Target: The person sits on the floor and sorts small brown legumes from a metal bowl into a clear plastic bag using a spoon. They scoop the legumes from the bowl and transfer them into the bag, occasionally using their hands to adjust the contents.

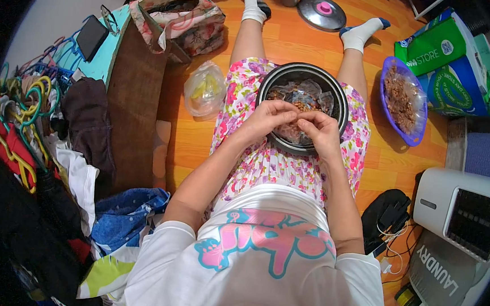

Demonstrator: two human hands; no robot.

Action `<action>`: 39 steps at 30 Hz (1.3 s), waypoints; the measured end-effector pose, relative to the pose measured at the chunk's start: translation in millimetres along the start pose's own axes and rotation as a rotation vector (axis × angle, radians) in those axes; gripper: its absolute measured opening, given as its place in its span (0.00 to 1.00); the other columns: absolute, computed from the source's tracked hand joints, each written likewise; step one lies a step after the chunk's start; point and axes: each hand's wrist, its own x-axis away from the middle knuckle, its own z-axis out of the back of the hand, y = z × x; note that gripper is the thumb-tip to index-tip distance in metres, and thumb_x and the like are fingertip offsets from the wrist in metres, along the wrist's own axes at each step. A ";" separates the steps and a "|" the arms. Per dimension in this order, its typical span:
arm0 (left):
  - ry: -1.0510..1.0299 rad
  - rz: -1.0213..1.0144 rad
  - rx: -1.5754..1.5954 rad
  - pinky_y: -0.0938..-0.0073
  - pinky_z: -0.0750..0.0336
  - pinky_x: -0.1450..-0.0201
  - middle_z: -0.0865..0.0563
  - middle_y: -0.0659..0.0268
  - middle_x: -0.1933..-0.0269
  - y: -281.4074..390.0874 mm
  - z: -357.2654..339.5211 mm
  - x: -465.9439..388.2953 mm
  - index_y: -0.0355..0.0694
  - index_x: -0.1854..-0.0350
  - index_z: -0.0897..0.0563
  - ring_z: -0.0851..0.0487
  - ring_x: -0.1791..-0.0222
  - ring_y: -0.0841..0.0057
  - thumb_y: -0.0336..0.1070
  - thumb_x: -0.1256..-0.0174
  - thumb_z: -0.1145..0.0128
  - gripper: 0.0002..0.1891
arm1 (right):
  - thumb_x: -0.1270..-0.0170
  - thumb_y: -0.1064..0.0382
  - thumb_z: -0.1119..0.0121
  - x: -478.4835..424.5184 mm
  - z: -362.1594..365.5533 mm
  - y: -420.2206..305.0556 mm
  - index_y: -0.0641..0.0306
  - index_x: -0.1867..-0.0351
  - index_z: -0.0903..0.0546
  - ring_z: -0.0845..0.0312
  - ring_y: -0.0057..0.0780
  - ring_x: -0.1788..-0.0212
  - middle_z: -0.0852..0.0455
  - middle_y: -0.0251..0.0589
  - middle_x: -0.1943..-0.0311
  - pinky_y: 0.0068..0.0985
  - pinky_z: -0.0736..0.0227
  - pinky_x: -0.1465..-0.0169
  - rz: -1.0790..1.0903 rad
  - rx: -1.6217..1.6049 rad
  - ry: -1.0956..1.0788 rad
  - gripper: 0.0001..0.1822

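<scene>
A dark round pot point(271, 84) rests on my lap, between my legs. Inside it lie several small clear plastic bags point(302, 91) with brown, nut-like pieces. My left hand point(269, 116) and my right hand point(321, 130) meet over the near half of the pot. Thumbs and forefingers pinch the top of a clear plastic bag point(288, 133) with brownish contents; the fingers partly hide its gathered end. On the floor to the right, a purple plastic basket point(417, 133) holds a larger clear bag of brown pieces point(402, 98).
A metal lid with a pink knob point(323, 13) lies between my feet. At left are a clear plastic bag with yellowish contents point(204, 88), a floral bag point(194, 26) and clothes on hangers point(30, 108). At right stand a green-and-blue shopping bag point(451, 69) and a white appliance point(435, 200).
</scene>
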 end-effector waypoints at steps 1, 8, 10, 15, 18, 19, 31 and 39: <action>0.014 0.011 -0.039 0.83 0.25 0.65 0.16 0.67 0.68 -2.4 3.5 -1.9 0.32 0.62 0.19 0.20 0.70 0.83 0.32 0.41 0.41 0.09 | 0.44 0.72 0.40 -0.8 0.6 -1.1 0.70 0.65 0.20 0.24 0.15 0.70 0.17 0.34 0.73 0.14 0.29 0.66 -0.002 0.048 -0.011 0.05; 0.124 -0.104 -0.288 0.84 0.27 0.65 0.16 0.68 0.70 -6.3 0.8 -9.4 0.32 0.68 0.18 0.22 0.70 0.85 0.32 0.40 0.41 0.07 | 0.43 0.70 0.40 -5.8 -1.9 4.9 0.67 0.69 0.20 0.29 0.12 0.76 0.20 0.30 0.75 0.12 0.34 0.73 -0.130 -0.076 0.027 0.03; 0.139 -0.131 -0.326 0.84 0.27 0.66 0.16 0.68 0.70 -8.8 -0.1 -11.4 0.32 0.68 0.18 0.22 0.70 0.86 0.33 0.40 0.41 0.07 | 0.43 0.70 0.41 -3.5 -5.3 3.1 0.67 0.68 0.21 0.30 0.12 0.78 0.20 0.30 0.76 0.11 0.35 0.74 -0.105 -0.066 0.005 0.03; 0.119 -0.056 -0.242 0.83 0.27 0.68 0.17 0.69 0.71 -8.5 -4.4 -13.8 0.34 0.67 0.19 0.22 0.72 0.85 0.33 0.41 0.40 0.07 | 0.42 0.70 0.41 -7.4 2.4 13.5 0.66 0.69 0.22 0.30 0.13 0.80 0.22 0.30 0.79 0.12 0.35 0.76 -0.091 -0.065 0.052 0.03; 0.058 0.103 -0.140 0.84 0.28 0.70 0.17 0.70 0.72 -2.7 -1.5 -12.7 0.35 0.66 0.18 0.22 0.74 0.86 0.34 0.42 0.39 0.08 | 0.42 0.70 0.42 -11.1 7.9 12.2 0.66 0.72 0.22 0.31 0.14 0.81 0.22 0.31 0.81 0.13 0.35 0.77 -0.101 -0.150 0.108 0.03; 0.042 0.124 -0.157 0.84 0.28 0.70 0.17 0.70 0.72 -0.9 0.1 -11.3 0.35 0.66 0.18 0.22 0.74 0.86 0.35 0.42 0.39 0.08 | 0.42 0.70 0.41 -11.1 8.6 11.3 0.66 0.72 0.22 0.30 0.14 0.81 0.22 0.32 0.80 0.13 0.35 0.77 -0.110 -0.144 0.089 0.03; 0.067 0.184 -0.069 0.84 0.29 0.70 0.18 0.69 0.73 -7.6 3.2 -13.4 0.36 0.71 0.19 0.22 0.73 0.85 0.33 0.43 0.43 0.06 | 0.42 0.69 0.42 -13.0 5.9 19.0 0.67 0.72 0.21 0.30 0.17 0.80 0.20 0.35 0.78 0.15 0.34 0.75 -0.223 -0.061 -0.039 0.03; -0.054 0.376 0.169 0.80 0.22 0.66 0.17 0.64 0.63 5.9 10.3 -14.7 0.36 0.57 0.22 0.17 0.68 0.80 0.42 0.38 0.43 0.15 | 0.41 0.69 0.43 -16.7 19.8 20.1 0.64 0.73 0.23 0.30 0.17 0.80 0.21 0.34 0.78 0.15 0.34 0.76 -0.235 -0.190 0.046 0.04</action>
